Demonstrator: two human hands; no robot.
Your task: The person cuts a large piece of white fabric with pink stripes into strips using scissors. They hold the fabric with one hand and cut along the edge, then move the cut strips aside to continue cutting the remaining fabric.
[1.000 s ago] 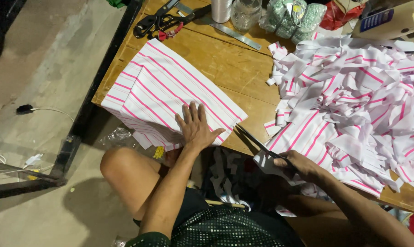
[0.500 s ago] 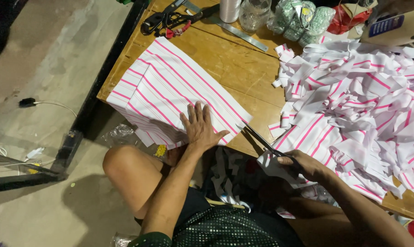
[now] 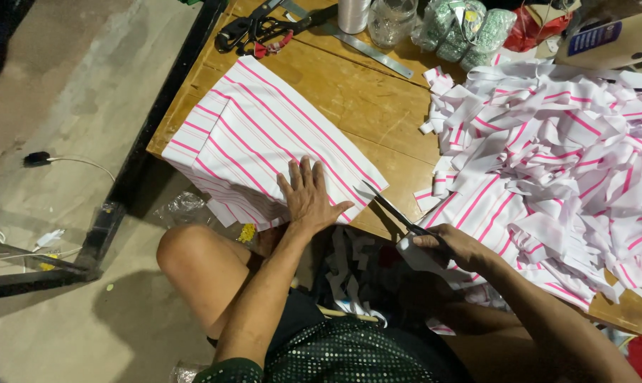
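Observation:
A folded white cloth with pink stripes lies on the wooden table. My left hand presses flat on its near right corner, fingers spread. My right hand grips black scissors, whose open blades point up-left toward the cloth's right corner without touching it. A big heap of cut striped strips covers the table's right side.
At the table's far edge lie a second pair of black scissors, a metal ruler, a spool, a glass jar and green-white bundles. Scraps lie below on my lap. My bare knee is under the table's edge.
My right hand has brought the scissors slightly up and left, nearer the cloth's corner. My left hand stays pressed on the cloth.

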